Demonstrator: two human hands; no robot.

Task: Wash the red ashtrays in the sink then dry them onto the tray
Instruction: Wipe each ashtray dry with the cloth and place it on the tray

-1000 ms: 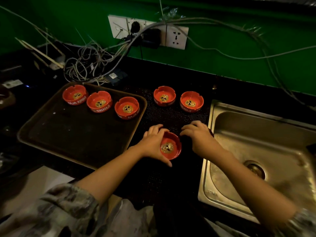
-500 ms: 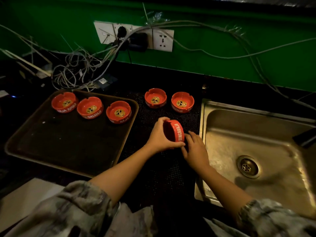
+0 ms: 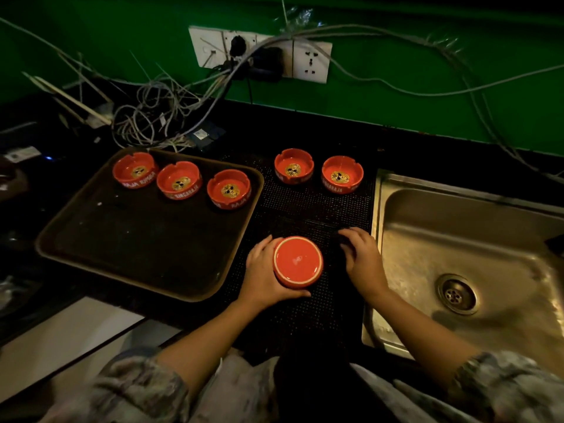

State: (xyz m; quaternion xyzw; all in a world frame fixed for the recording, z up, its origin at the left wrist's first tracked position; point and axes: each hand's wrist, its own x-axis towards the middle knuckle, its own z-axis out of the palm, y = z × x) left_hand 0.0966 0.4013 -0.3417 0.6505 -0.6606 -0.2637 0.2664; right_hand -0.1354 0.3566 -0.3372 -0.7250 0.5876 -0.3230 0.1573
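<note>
An upside-down red ashtray (image 3: 297, 261) sits low over the black dotted mat (image 3: 305, 212), its plain base facing up, and my left hand (image 3: 262, 276) grips its left and near side. My right hand (image 3: 361, 259) lies on the mat just right of it, fingers bent over a small dark lump that I cannot identify. Three red ashtrays (image 3: 135, 169) (image 3: 179, 184) (image 3: 229, 189) stand upright in a row at the back of the brown tray (image 3: 137, 242). Two more (image 3: 294, 169) (image 3: 342, 175) stand upright at the back of the mat.
The steel sink (image 3: 457, 233) with its drain (image 3: 457, 294) is at the right, its rim beside my right hand. Tangled cables (image 3: 158, 117) and wall sockets (image 3: 311, 61) run along the green wall behind the black counter.
My left hand has turned the ashtray from upright, through on-edge, to base up and lowered it toward the mat. My right hand has moved slightly away to the right.
</note>
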